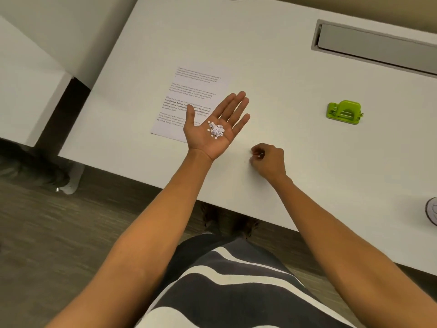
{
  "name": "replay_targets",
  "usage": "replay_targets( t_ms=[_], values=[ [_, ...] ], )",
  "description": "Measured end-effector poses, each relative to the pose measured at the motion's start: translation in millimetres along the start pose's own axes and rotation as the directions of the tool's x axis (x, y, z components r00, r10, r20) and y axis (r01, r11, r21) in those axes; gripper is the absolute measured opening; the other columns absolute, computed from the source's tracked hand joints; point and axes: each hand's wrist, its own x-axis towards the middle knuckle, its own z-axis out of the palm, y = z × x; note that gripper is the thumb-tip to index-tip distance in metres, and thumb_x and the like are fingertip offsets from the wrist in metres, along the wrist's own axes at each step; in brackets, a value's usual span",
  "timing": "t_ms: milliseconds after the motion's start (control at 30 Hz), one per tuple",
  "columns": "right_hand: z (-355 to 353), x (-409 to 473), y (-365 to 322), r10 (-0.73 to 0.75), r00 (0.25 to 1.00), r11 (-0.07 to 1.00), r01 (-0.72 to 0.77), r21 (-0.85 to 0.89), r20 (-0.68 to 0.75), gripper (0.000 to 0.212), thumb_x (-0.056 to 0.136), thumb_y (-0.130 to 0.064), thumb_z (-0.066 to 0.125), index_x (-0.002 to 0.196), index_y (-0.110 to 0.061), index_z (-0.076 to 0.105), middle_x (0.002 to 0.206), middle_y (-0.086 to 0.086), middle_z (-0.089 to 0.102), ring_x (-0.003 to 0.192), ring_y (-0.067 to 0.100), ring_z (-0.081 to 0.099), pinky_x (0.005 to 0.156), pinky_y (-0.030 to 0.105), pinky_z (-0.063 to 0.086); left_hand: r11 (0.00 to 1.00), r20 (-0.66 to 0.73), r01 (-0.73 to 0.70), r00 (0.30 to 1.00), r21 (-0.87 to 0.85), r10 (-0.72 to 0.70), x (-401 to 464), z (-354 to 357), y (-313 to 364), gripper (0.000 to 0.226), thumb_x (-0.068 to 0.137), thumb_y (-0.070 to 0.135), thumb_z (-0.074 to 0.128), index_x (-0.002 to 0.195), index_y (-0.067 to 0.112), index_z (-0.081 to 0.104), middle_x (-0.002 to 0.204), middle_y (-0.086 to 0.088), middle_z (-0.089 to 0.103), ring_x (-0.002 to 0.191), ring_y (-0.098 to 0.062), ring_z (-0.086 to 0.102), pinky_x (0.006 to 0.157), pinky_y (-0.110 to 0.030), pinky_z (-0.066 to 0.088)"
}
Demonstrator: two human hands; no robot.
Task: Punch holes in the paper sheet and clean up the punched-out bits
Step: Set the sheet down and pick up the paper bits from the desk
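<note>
The left hand [214, 125] is held palm up above the white desk [272, 74], fingers straight and spread, with a small heap of punched-out paper dots [216, 131] lying in the middle of the palm. Its thumb and the heel of the palm overlap the near right corner of the printed paper sheet [189, 100], which lies flat on the desk, angled, with several blocks of text visible. Just to the right and nearer the desk's front edge, the right hand [268, 160] is turned knuckles up with its fingers curled — the thumb and a fingertip pinch a single white paper dot [259, 156] close to the desk surface. Well to the right of both hands sits the lime-green hole punch [344, 112], apart from the sheet. A grey recessed cable tray [378, 48] runs along the far right of the desk, and the rim of a round object [432, 213] shows at the right edge.
</note>
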Motion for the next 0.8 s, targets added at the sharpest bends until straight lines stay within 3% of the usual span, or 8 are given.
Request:
replay_targets(
  t_ms=[133,233,433,567,700,800],
  values=[
    [-4.0,-13.6,10.6,-0.012,0.997,1.000,0.013,0.013,-0.076,0.020,0.079,-0.018,0.076,0.098,-0.015,0.072,0.089,-0.003,0.071,0.078,0.013,0.068,0.081,0.029,0.058,1.000,0.003,0.005,1.000,-0.028,-0.005,-2.0,2.6,4.3,0.096,0.090,0.072,0.034,0.153,0.001,0.018,0.162,-0.019,0.016,0.149,-0.036,0.018,0.121,-0.053,0.014],
    [-8.2,-29.6,25.4,0.043,0.995,0.999,-0.045,-0.020,-0.089,0.029,0.073,-0.028,0.083,0.095,-0.015,0.070,0.083,-0.003,0.070,0.070,0.013,0.067,0.075,0.026,0.055,0.998,0.006,-0.002,1.000,-0.061,0.002,-1.5,2.4,6.2,0.097,0.089,0.072,0.034,0.155,0.003,0.015,0.163,-0.017,0.013,0.150,-0.035,0.014,0.122,-0.052,0.011],
    [6.6,-24.1,16.6,0.087,0.993,0.996,-0.085,0.019,-0.084,0.019,0.076,-0.017,0.079,0.092,-0.010,0.071,0.080,-0.001,0.070,0.071,0.014,0.066,0.083,0.032,0.057,0.993,-0.027,-0.046,0.999,-0.106,0.043,0.2,1.8,6.3,0.088,0.092,0.064,0.041,0.151,0.001,0.025,0.159,-0.021,0.023,0.146,-0.038,0.025,0.119,-0.054,0.019],
    [14.9,-1.4,-2.5,0.089,0.992,0.993,-0.081,0.090,-0.084,0.016,0.079,-0.012,0.075,0.094,-0.008,0.071,0.083,-0.001,0.069,0.072,0.012,0.064,0.081,0.023,0.055,0.990,-0.077,-0.103,0.992,-0.093,0.096,0.6,-1.5,10.6,0.077,0.094,0.056,0.044,0.143,-0.003,0.038,0.144,-0.028,0.045,0.138,-0.040,0.039,0.114,-0.056,0.031],
    [2.5,7.2,-1.2,0.094,0.987,0.973,-0.063,0.222,-0.133,0.018,0.079,-0.008,0.073,0.096,-0.011,0.071,0.084,-0.003,0.070,0.072,0.005,0.064,0.075,0.013,0.052,0.989,-0.098,-0.135,0.987,-0.057,0.129,-0.8,-2.6,15.6,0.074,0.093,0.053,0.046,0.140,-0.004,0.042,0.141,-0.029,0.048,0.133,-0.044,0.046,0.111,-0.055,0.036],
    [-16.5,6.7,16.8,0.109,0.966,0.974,-0.056,0.221,-0.233,0.021,0.082,-0.001,0.066,0.101,-0.007,0.071,0.093,0.003,0.072,0.080,0.012,0.067,0.076,0.007,0.052,0.986,-0.119,-0.165,0.980,-0.023,0.161,-1.9,-4.1,20.2,0.074,0.092,0.053,0.047,0.139,-0.003,0.043,0.142,-0.028,0.048,0.132,-0.044,0.047,0.109,-0.056,0.038]
  ],
)
